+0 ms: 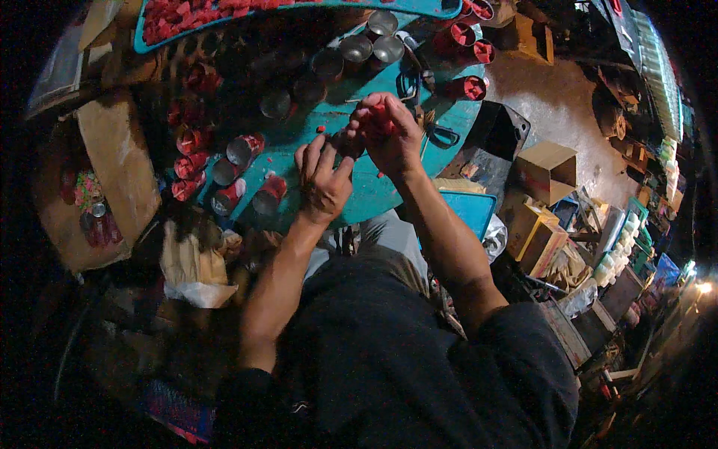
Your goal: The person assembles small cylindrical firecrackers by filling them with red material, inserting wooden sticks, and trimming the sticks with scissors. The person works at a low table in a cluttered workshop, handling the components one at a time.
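Note:
My right hand (400, 142) is raised over the green table (370, 183), its fingers curled around bright red chunks (381, 122). Just left of it and a little nearer is my left hand (327, 178), palm down, fingers stretched and apart. A dark round shape (348, 144), perhaps a can, shows between the hands; shadow hides its details and whether the left fingertips touch it. One small red piece (321, 129) lies beyond the left fingers. Left of that hand, a red can (270, 193) and another red can (245, 150) lie or stand tilted.
A blue-rimmed tray (299, 10) heaped with red chunks spans the far edge. Silver cans (356, 49) stand below it; cans filled with red (474, 87) stand far right. Dark-handled scissors (444, 135) lie at the table's right. Cardboard boxes (550, 172) crowd the floor.

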The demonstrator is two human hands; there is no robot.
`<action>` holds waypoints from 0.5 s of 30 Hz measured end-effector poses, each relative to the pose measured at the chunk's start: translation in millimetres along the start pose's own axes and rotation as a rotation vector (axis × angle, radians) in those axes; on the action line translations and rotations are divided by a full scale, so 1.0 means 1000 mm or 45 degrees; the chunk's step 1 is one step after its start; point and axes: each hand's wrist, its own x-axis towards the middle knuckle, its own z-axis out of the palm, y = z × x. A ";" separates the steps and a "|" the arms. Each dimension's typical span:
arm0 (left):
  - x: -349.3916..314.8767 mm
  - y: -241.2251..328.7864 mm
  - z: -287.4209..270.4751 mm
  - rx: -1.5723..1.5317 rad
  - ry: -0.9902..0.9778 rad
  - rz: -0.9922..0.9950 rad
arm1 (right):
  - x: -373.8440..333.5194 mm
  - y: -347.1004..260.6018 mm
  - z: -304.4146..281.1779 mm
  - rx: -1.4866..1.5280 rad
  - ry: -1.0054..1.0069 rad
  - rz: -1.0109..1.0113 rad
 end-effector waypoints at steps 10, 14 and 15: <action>-0.006 -0.002 0.002 -0.007 0.007 0.026 | 0.011 0.008 -0.019 -0.388 -0.140 -0.114; -0.006 -0.003 0.006 -0.016 0.083 0.024 | 0.010 0.008 -0.016 -0.197 -0.023 -0.106; -0.006 -0.003 0.007 -0.022 0.091 0.021 | 0.008 0.008 -0.014 -0.122 -0.017 -0.123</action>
